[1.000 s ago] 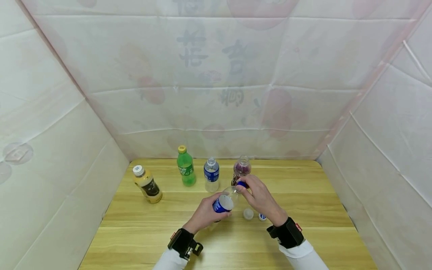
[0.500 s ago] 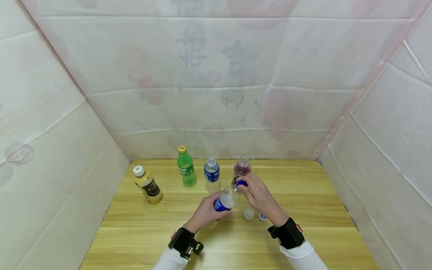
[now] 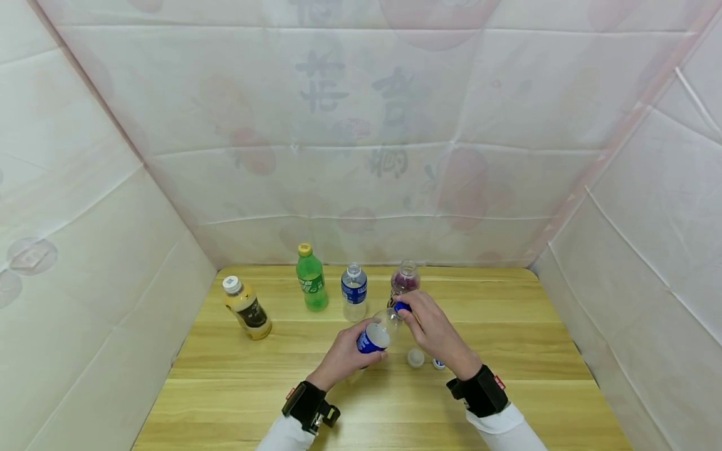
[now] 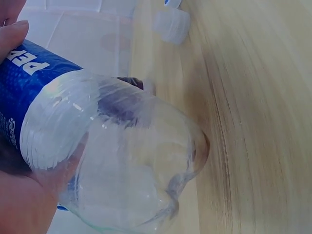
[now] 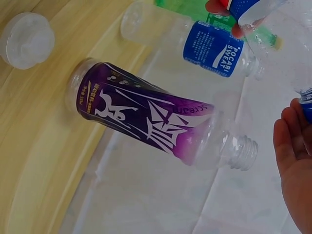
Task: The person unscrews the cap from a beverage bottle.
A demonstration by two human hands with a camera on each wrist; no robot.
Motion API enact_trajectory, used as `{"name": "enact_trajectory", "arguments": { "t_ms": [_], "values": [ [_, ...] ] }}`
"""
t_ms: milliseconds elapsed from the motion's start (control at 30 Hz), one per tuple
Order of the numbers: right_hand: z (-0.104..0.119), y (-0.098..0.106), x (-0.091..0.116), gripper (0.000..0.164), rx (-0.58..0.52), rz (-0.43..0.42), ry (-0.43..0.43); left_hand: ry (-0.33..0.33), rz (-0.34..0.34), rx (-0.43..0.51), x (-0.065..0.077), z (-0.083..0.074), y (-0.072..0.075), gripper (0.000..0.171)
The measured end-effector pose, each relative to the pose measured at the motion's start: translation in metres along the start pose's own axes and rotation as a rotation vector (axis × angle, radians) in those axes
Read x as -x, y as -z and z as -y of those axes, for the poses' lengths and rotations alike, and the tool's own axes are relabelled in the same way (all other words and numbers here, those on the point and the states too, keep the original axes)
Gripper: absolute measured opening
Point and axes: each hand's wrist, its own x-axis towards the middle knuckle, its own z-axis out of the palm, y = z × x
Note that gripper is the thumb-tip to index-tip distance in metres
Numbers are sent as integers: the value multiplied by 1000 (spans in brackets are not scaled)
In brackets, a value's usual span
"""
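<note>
Tilted above the table is a clear plastic Pepsi bottle (image 4: 112, 146) with a blue label, its neck leaning to the right. My left hand (image 3: 345, 354) grips it around the label. At the neck, my right hand (image 3: 437, 332) pinches the blue bottle cap (image 3: 402, 306) between thumb and fingers. In the right wrist view, this cap (image 5: 306, 101) sits at the bottle's mouth, partly cut off by the frame edge. Just behind my right hand stands an uncapped bottle with a purple label (image 5: 141, 112).
Beyond my hands stand an uncapped Pocari Sweat bottle (image 3: 353, 293), a green bottle (image 3: 311, 282) with a yellow cap, and a yellow drink bottle (image 3: 247, 310) with a white cap. Below my right hand lie a translucent cap (image 3: 415, 358) and a blue-and-white cap (image 3: 439, 363). Fabric walls (image 3: 361, 181) enclose the wooden table (image 3: 225, 401).
The fingers of my right hand have shifted slightly around the blue cap. My left hand and the Pepsi bottle have stayed nearly in place.
</note>
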Motion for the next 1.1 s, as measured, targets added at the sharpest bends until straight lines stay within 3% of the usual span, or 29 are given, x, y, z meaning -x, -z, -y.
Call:
{"name": "enact_trajectory", "arguments": {
  "t_ms": [100,200,400,500,633,1100],
  "values": [
    [1,0,2,39,-62,6,-75,-11,-35,-17,-1,2,-2,71],
    [2,0,4,46,-113,-31,-186,-15,-112,-67,-1,0,-4,73],
    [5,-2,3,38,-58,-127,-321,-66,-257,-260,-4,-3,-8,75],
    [7,-4,1,31,0,-143,-313,-118,-286,-350,-5,-3,-10,73],
    [7,-6,-2,23,72,-167,-281,-154,-285,-396,-5,-4,-11,71],
    [8,-2,-4,17,64,-113,-227,-99,-233,-315,-3,-2,-12,69]
  ]
}}
